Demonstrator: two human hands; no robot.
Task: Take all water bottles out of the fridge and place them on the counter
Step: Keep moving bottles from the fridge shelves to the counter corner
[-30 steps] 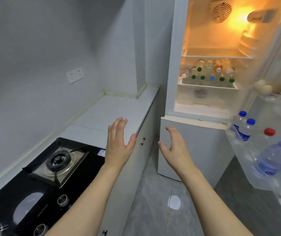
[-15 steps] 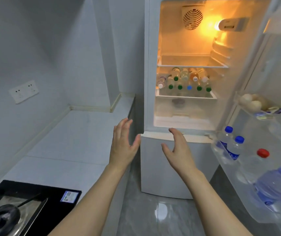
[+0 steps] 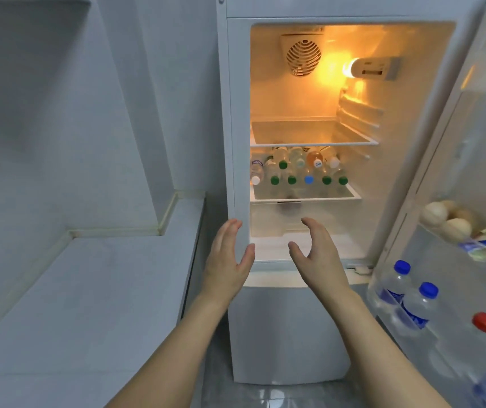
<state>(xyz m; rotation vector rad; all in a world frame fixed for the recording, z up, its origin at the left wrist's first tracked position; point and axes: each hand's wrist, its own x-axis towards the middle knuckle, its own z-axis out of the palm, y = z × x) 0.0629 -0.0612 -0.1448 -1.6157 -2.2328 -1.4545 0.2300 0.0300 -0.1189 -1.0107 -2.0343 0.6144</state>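
White fridge (image 3: pixel 235 113): door swung open to the right, lit amber inside.
Counter (image 3: pixel 88 290): pale slab at left, touching the fridge's side.
Door shelf (image 3: pixel 383 307): near right, holds two blue-capped bottles (image 3: pixel 412 301) and a red-capped one (image 3: pixel 485 322).
Water bottles (image 3: pixel 297 172): lying stacked on the fridge's middle shelf, caps facing out.
Left hand (image 3: pixel 230 260): fingers straight, holding nothing, below that shelf.
Right hand (image 3: pixel 318 257): fingers loosely spread, holding nothing, just beside the left.

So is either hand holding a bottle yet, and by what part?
No. The left hand and right hand are open and empty, in front of the fridge.
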